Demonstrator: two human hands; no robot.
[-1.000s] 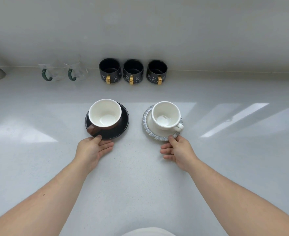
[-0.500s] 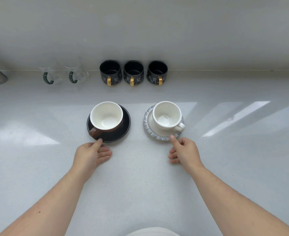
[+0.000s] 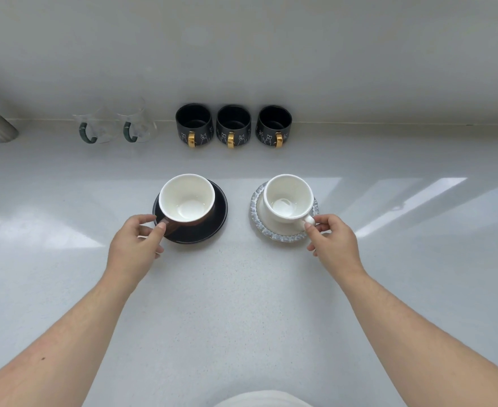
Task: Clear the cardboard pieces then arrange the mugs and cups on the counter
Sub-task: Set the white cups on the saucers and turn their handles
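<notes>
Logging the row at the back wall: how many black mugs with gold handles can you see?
3. They stand side by side along the back wall: the left mug, the middle mug and the right mug, handles facing forward. None appears hidden.

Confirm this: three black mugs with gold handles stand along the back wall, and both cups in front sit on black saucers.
Not quite. The head view shows only the brown cup on a black saucer; the white cup sits on a white, grey-rimmed saucer. The three black mugs are as stated.
</notes>
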